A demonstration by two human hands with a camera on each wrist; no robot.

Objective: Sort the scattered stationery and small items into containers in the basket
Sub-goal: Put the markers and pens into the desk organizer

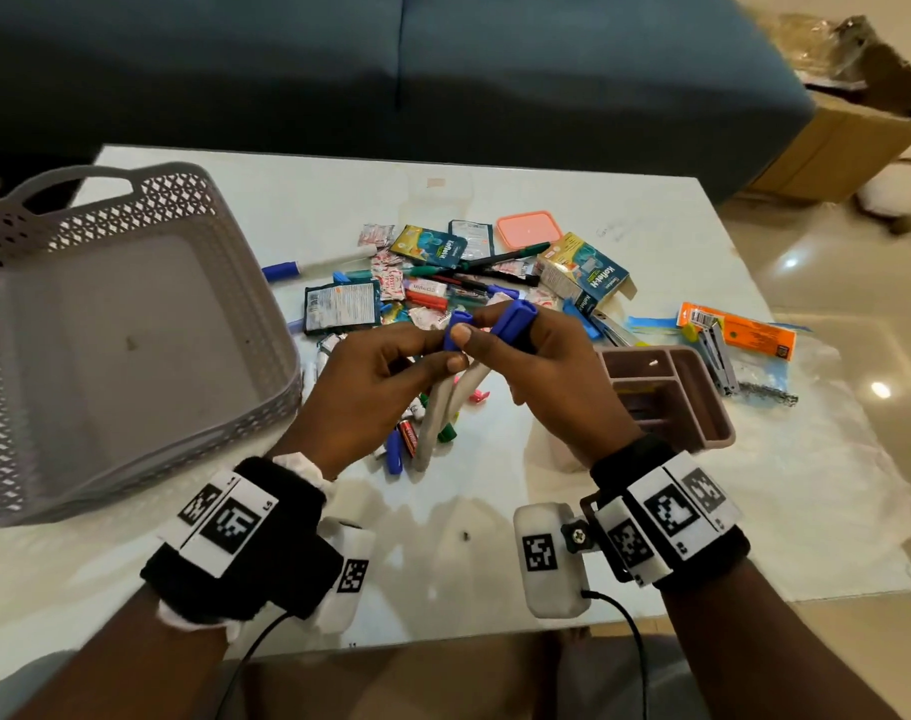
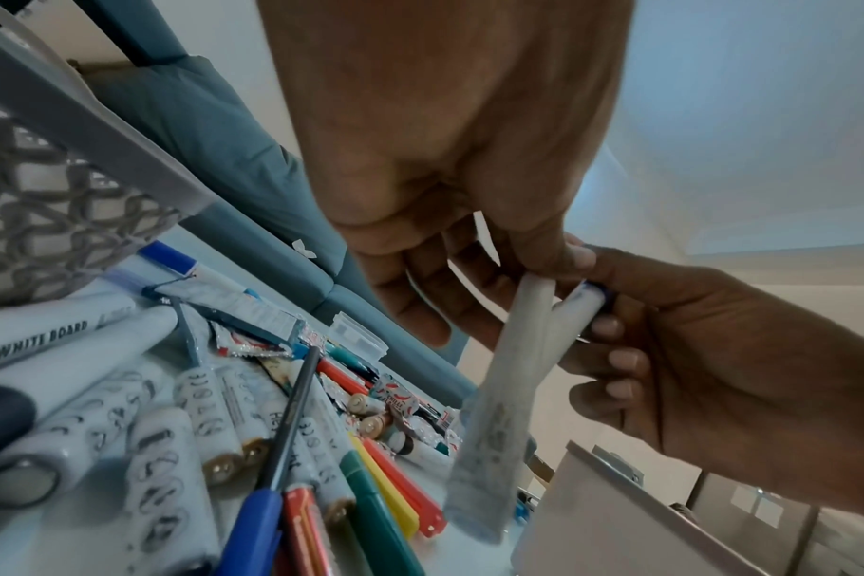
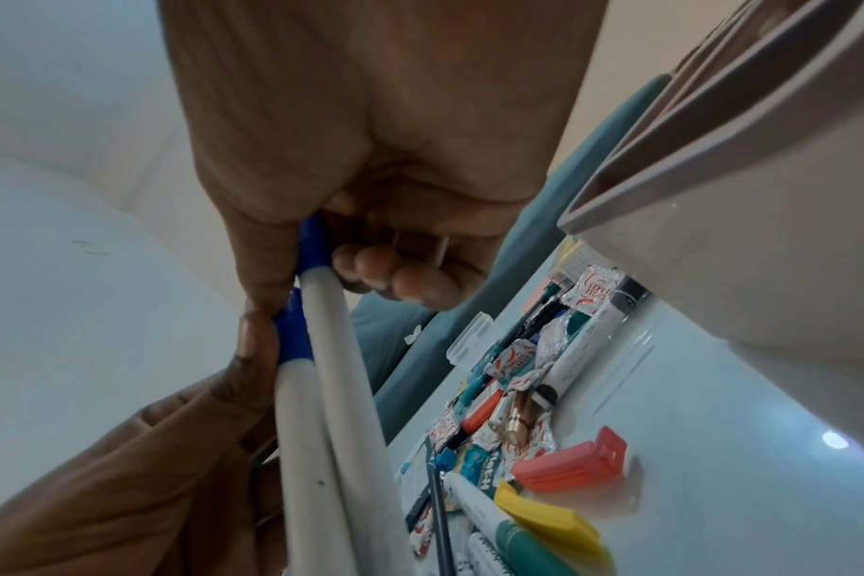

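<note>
Two white markers with blue caps are held up over the pile, crossing each other. My left hand point(image 1: 445, 356) pinches one marker point(image 1: 435, 413) just under its blue cap point(image 1: 456, 324). My right hand point(image 1: 495, 335) grips the other marker point(image 1: 471, 387) around its cap point(image 1: 516, 319). The right wrist view shows both white marker barrels point(image 3: 331, 374) side by side under my right thumb. The grey lattice basket point(image 1: 245, 262) stands at the left with nothing in it. A mauve divided organizer point(image 1: 703, 392) sits right of my right hand.
A pile of pens, markers, batteries, sachets and clips point(image 1: 432, 288) covers the table's middle. An orange-lidded box point(image 1: 529, 231) and a carton point(image 1: 583, 272) lie behind it, an orange packet point(image 1: 739, 335) at the right. A blue sofa point(image 1: 443, 70) stands beyond the table.
</note>
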